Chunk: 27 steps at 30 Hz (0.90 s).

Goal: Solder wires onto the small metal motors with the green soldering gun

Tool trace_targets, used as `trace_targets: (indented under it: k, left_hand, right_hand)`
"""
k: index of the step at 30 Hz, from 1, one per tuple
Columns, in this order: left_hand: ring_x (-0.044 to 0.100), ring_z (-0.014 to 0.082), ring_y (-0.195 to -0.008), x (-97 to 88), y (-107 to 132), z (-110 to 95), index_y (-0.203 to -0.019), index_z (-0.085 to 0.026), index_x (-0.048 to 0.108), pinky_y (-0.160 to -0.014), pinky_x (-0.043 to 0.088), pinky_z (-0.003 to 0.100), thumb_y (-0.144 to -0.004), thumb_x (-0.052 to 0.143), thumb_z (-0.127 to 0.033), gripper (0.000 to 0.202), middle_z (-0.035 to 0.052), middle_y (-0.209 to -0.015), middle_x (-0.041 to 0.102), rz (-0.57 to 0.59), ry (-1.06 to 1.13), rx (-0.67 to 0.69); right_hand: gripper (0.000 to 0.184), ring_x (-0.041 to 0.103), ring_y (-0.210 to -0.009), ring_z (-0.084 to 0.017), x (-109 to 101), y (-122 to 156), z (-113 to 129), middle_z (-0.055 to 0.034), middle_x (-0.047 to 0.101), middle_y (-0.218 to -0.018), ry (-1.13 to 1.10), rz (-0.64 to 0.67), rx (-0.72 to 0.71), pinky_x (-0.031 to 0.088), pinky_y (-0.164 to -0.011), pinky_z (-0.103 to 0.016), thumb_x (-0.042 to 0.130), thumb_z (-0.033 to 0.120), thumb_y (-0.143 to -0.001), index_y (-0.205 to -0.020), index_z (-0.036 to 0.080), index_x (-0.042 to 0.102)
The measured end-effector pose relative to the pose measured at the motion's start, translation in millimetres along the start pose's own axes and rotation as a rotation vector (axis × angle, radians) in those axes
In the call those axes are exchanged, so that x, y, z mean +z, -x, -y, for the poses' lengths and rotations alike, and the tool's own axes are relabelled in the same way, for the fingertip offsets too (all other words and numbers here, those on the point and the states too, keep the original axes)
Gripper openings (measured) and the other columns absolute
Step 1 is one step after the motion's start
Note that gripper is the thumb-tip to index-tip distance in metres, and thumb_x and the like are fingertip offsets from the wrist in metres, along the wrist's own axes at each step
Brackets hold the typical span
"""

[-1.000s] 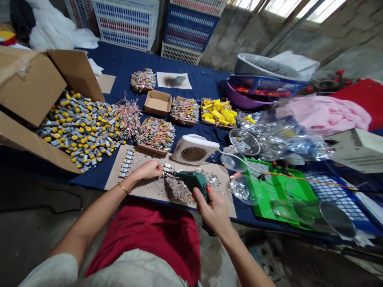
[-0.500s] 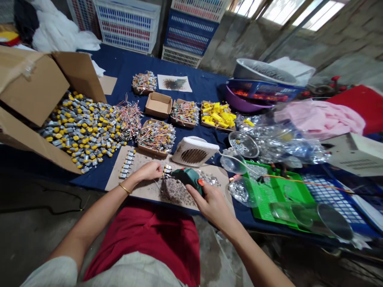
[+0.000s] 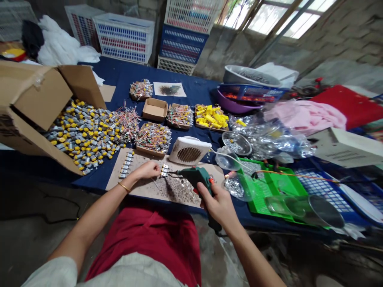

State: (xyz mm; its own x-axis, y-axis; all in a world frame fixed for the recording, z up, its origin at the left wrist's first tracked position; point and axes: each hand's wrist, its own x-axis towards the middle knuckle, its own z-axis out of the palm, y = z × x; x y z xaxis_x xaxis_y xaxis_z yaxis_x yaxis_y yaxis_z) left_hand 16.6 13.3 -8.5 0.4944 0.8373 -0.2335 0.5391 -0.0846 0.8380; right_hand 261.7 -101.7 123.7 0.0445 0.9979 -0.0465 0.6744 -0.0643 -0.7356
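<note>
My right hand (image 3: 220, 202) is wrapped around the grip of a green soldering gun (image 3: 195, 174) with red parts. The gun's thin tip points left, close to a short row of small motors (image 3: 164, 170) on the brown work board (image 3: 115, 175). Just left of those motors, my left hand (image 3: 151, 169) has its fingers pinched together. Whatever sits in the pinch is too small to make out, though a thin pale strand trails below it. Farther left on the board stands another row of motors (image 3: 126, 164). Dark and silvery bits litter the board under the gun.
A white vent fan (image 3: 189, 150) stands behind the gun. Loose motors (image 3: 86, 135) spill from a cardboard box (image 3: 32, 91) at left. Small trays hold wired motors (image 3: 153, 138) and yellow parts (image 3: 212, 116). At right are a green basket (image 3: 277, 187) and clear bowls (image 3: 239, 185).
The soldering gun and my right hand have shifted right and tilted, drawing the tip away from my left fingers. The short motor row shows more fully. The camera view has shifted slightly.
</note>
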Motion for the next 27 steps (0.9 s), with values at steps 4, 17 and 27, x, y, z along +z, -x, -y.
trace_targets:
  k: [4,17,27]
  left_hand:
    - [0.049,0.0107,-0.052,-1.6,1.0,-0.3,-0.060,-0.014,0.057,-0.049,0.032,0.021,-0.063,0.048,-0.021,0.012,-0.0003,-0.055,0.057,0.009,0.015,0.012]
    - [0.045,0.0094,-0.050,-2.8,0.9,-1.1,-0.057,-0.014,0.056,-0.048,0.030,0.020,-0.061,0.048,-0.021,0.011,-0.0017,-0.052,0.054,0.022,0.037,0.026]
    - [0.046,0.0097,-0.048,-5.9,2.2,-6.7,-0.059,-0.014,0.056,-0.048,0.031,0.021,-0.066,0.048,-0.019,0.012,-0.0022,-0.050,0.052,0.062,0.064,-0.006]
  right_hand:
    - [0.048,0.057,-0.038,-0.017,0.3,14.9,-9.6,-0.0019,0.057,-0.041,-0.070,-0.025,0.092,0.041,-0.040,-0.024,0.052,0.063,-0.082,-0.062,0.020,0.056]
    - [0.051,0.055,-0.036,-0.017,0.0,27.0,-15.7,-0.0026,0.057,-0.040,-0.124,-0.071,0.149,0.040,-0.039,-0.025,0.055,0.068,-0.077,-0.056,0.022,0.049]
    - [0.050,0.055,-0.036,-0.018,2.3,24.6,-14.6,-0.0019,0.056,-0.040,-0.175,-0.036,0.158,0.041,-0.039,-0.027,0.055,0.067,-0.079,-0.062,0.020,0.058]
